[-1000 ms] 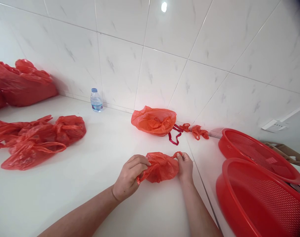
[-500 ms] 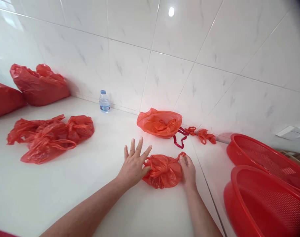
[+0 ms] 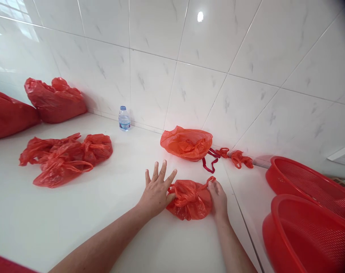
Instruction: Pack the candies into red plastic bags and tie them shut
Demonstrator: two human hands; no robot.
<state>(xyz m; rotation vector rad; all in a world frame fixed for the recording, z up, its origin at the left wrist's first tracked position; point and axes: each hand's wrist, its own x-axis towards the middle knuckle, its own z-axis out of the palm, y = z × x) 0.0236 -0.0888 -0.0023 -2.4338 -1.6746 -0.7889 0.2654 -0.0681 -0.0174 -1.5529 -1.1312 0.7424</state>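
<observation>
A knotted red plastic bag [image 3: 189, 199] lies on the white counter [image 3: 127, 235] between my hands. My left hand [image 3: 157, 191] is spread open at its left side, with the thumb against the plastic. On the bag's right side, the fingers of my right hand [image 3: 218, 197] are closed on the bag, next to a raised end of its handle. What the bag contains is hidden. Just behind it sits another red plastic bag [image 3: 186, 142], its mouth open and crumpled plastic inside. A dark red strap [image 3: 209, 167] lies beside that one.
Several tied red bags [image 3: 61, 165] lie to the left, with larger full red bags [image 3: 57, 100] behind. A water bottle [image 3: 124, 119] stands by the tiled wall. Small red plastic scraps [image 3: 240, 159] lie along the wall. Two red perforated baskets [image 3: 286, 216] occupy the right side.
The whole scene has shifted slightly right and down in the view. Both hands keep nearly the same position on the knotted bag.
</observation>
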